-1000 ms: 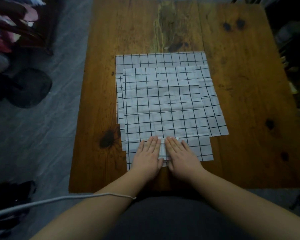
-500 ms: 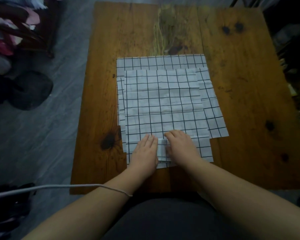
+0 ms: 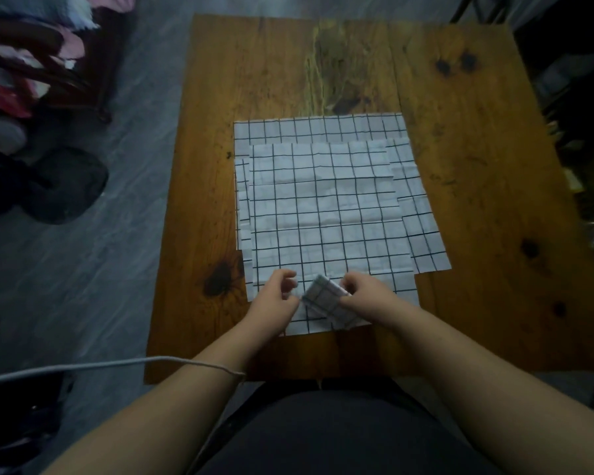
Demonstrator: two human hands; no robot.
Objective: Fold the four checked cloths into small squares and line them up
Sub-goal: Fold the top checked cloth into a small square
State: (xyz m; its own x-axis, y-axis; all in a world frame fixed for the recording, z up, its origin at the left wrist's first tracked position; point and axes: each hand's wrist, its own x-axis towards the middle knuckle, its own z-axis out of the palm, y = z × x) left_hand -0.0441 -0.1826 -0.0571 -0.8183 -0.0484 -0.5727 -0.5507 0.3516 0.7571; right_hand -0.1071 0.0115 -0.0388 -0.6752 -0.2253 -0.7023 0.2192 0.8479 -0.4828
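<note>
A small folded square of white cloth with black checks (image 3: 328, 299) is lifted and tilted above the near edge of the spread cloths. My right hand (image 3: 367, 296) grips its right side. My left hand (image 3: 276, 296) hovers just left of it, fingers curled and apart, holding nothing. Underneath lies a stack of flat checked cloths (image 3: 326, 207), overlapping and offset, in the middle of the wooden table (image 3: 477, 200).
The table's near edge runs just in front of my lap. A grey cord (image 3: 83, 366) crosses my left forearm. On the grey floor to the left stand a dark round object (image 3: 66, 183) and a rack with pink clothes (image 3: 31, 63). Dark clutter sits right of the table.
Both hands lay flat, pressing the small folded cloth. Now my right hand has picked it up and tilted it, and my left hand has come off it.
</note>
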